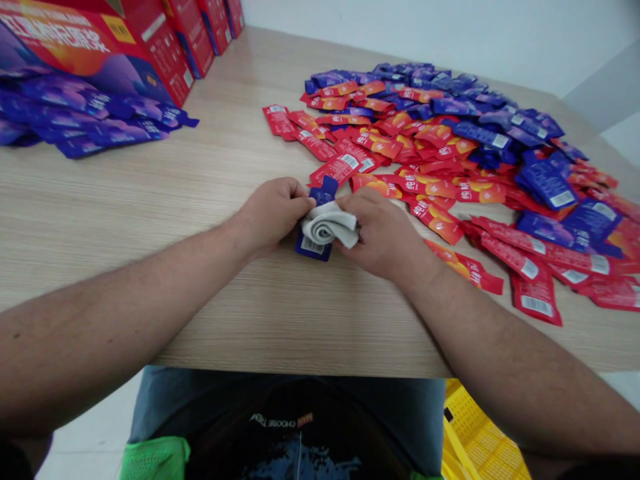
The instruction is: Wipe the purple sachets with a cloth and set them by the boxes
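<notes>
My left hand pinches the left edge of a blue sachet with a notched top, its barcode facing up toward me. Bunched in my right hand is a rolled grey-white cloth, pressed against the face of that sachet. The cloth covers the middle of the sachet. Both hands are close together above the wooden table. Just beyond them lies a red sachet at the near edge of a large pile.
A spread pile of red and blue sachets covers the right side. Stacked blue sachets lie at the left, before several red printed boxes. A white wall stands behind; a yellow crate is below the table's front edge.
</notes>
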A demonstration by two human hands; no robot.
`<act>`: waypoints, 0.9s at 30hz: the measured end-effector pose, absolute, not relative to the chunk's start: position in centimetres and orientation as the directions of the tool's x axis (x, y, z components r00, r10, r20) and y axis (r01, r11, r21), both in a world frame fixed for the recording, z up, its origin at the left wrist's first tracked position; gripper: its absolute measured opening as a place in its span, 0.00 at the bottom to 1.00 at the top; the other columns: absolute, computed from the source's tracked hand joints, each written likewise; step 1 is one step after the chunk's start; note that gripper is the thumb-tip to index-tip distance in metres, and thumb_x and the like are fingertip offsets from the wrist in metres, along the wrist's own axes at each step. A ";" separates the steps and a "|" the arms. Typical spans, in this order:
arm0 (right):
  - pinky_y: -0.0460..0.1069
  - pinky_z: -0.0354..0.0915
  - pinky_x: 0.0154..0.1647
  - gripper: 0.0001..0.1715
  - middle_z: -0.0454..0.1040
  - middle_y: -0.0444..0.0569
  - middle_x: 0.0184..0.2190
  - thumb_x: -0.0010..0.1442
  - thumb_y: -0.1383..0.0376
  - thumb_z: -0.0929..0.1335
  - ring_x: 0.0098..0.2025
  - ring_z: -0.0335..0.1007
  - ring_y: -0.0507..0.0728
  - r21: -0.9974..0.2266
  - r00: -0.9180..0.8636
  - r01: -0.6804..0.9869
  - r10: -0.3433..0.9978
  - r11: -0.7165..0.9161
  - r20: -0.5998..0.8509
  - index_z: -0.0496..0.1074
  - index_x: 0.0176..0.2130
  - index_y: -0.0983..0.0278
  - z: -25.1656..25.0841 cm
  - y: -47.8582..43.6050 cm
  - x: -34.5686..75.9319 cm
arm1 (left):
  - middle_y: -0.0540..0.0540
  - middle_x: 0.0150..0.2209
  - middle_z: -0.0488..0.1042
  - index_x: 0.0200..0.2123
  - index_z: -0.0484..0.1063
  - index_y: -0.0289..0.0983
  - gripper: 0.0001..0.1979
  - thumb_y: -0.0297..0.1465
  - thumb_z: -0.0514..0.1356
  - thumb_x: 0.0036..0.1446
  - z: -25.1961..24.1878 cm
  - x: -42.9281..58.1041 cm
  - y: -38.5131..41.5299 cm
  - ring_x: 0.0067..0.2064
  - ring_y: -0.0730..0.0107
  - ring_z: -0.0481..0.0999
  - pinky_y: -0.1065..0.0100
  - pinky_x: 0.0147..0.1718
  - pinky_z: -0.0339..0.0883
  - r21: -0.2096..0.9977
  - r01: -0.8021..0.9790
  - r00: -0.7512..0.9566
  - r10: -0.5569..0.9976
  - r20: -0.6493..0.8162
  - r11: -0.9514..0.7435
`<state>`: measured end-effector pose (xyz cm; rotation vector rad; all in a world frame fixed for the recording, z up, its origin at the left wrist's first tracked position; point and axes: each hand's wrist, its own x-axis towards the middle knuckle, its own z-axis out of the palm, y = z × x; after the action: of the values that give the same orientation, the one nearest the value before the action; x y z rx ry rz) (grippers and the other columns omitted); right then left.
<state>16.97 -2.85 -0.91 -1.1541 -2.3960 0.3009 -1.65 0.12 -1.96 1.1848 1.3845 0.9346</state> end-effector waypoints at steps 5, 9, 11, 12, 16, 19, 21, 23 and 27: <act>0.52 0.65 0.45 0.14 0.76 0.52 0.43 0.62 0.63 0.68 0.46 0.70 0.60 -0.389 -0.684 0.579 0.687 0.716 0.246 0.75 0.48 0.62 -1.0 -3.1 16.7 | 0.50 0.20 0.67 0.23 0.70 0.38 0.07 0.26 0.65 0.48 -1.7 -1.7 0.1 0.23 0.74 0.62 0.70 0.22 0.51 0.957 0.231 0.037 0.981 -0.190 0.176; 0.52 0.64 0.46 0.12 0.76 0.52 0.42 0.61 0.63 0.69 0.46 0.69 0.61 -0.382 -0.544 0.676 0.777 0.630 0.318 0.75 0.46 0.62 -1.0 -3.1 16.7 | 0.50 0.20 0.68 0.23 0.69 0.38 0.07 0.26 0.65 0.48 -1.8 -1.7 0.1 0.23 0.73 0.62 0.70 0.22 0.52 0.963 0.186 0.024 0.979 -0.205 0.197; 0.52 0.64 0.46 0.13 0.76 0.52 0.42 0.62 0.63 0.69 0.47 0.69 0.61 -0.390 -0.619 0.628 0.736 0.674 0.275 0.75 0.48 0.62 -1.0 -3.2 16.6 | 0.50 0.20 0.68 0.23 0.70 0.38 0.07 0.26 0.66 0.48 -1.9 -1.8 0.1 0.23 0.73 0.62 0.70 0.22 0.51 0.962 0.202 0.034 0.980 -0.196 0.185; 0.52 0.64 0.46 0.14 0.76 0.52 0.43 0.62 0.63 0.69 0.47 0.69 0.60 -0.395 -0.660 0.599 0.708 0.697 0.250 0.75 0.49 0.62 -1.0 -3.2 16.6 | 0.51 0.20 0.67 0.23 0.70 0.38 0.07 0.26 0.66 0.48 -2.0 -1.8 0.1 0.23 0.74 0.61 0.70 0.22 0.51 0.961 0.208 0.037 0.980 -0.195 0.183; 0.52 0.64 0.46 0.13 0.76 0.52 0.42 0.63 0.64 0.69 0.47 0.69 0.61 -0.386 -0.595 0.641 0.747 0.663 0.296 0.75 0.48 0.63 -1.0 -3.2 16.6 | 0.51 0.20 0.67 0.24 0.69 0.38 0.07 0.27 0.66 0.49 -2.2 -1.9 0.2 0.22 0.75 0.62 0.71 0.22 0.52 0.967 0.161 0.040 0.978 -0.205 0.196; 0.52 0.64 0.46 0.12 0.76 0.52 0.41 0.62 0.63 0.69 0.46 0.69 0.60 -0.389 -0.575 0.647 0.755 0.656 0.316 0.75 0.46 0.63 -1.2 -3.1 16.6 | 0.51 0.21 0.67 0.25 0.69 0.38 0.06 0.27 0.65 0.49 -2.2 -1.9 0.3 0.22 0.75 0.62 0.71 0.22 0.53 0.963 0.200 0.053 0.979 -0.196 0.182; 0.52 0.65 0.45 0.14 0.76 0.52 0.42 0.62 0.63 0.69 0.46 0.69 0.60 -0.393 -0.655 0.593 0.704 0.703 0.273 0.75 0.48 0.63 -1.3 -3.1 16.6 | 0.52 0.20 0.67 0.25 0.69 0.38 0.06 0.27 0.65 0.49 -2.1 -1.9 0.3 0.22 0.75 0.62 0.71 0.22 0.53 0.951 0.258 0.052 0.980 -0.192 0.173; 0.52 0.65 0.45 0.14 0.76 0.52 0.43 0.62 0.63 0.69 0.46 0.69 0.60 -0.388 -0.667 0.582 0.693 0.714 0.274 0.75 0.48 0.63 -1.4 -2.9 16.7 | 0.51 0.21 0.68 0.25 0.69 0.38 0.06 0.27 0.64 0.50 -2.1 -1.9 0.3 0.22 0.75 0.62 0.71 0.22 0.53 0.947 0.270 0.045 0.980 -0.195 0.176; 0.52 0.65 0.45 0.11 0.76 0.52 0.41 0.61 0.64 0.70 0.46 0.69 0.61 -0.383 -0.521 0.665 0.766 0.641 0.377 0.75 0.45 0.62 -1.6 -2.7 16.9 | 0.52 0.21 0.68 0.27 0.67 0.38 0.06 0.26 0.63 0.50 -2.0 -1.8 0.3 0.22 0.74 0.64 0.70 0.23 0.55 0.959 0.184 0.048 0.972 -0.228 0.216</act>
<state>16.86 -2.66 -1.60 -1.1159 -2.3449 0.2591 -1.76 0.33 -2.04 1.1971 1.3838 0.9021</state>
